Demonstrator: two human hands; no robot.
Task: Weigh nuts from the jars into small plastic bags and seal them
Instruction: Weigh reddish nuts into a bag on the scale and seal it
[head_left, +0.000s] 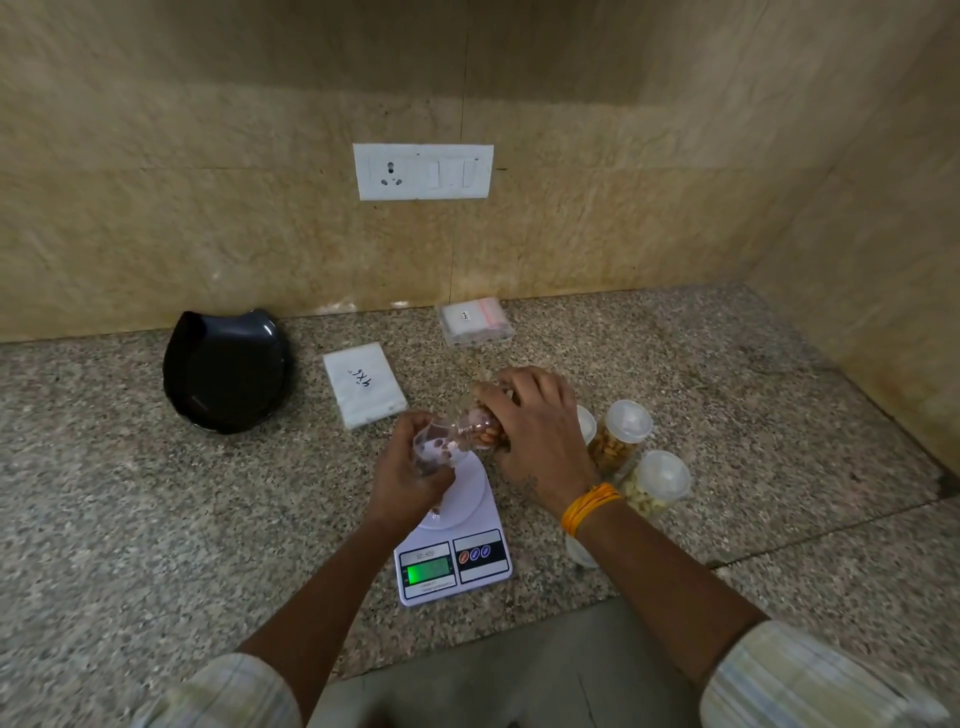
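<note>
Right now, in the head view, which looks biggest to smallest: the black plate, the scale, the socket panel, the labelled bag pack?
1. black plate
2. scale, partly hidden by the hands
3. socket panel
4. labelled bag pack
Panel and pack look close; differing distance from the camera makes their order unsure.

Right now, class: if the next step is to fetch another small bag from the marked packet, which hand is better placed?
Left, probably. The left hand holds only the light bag and is nearer the marked packet; the right hand grips the tilted jar of nuts.
</note>
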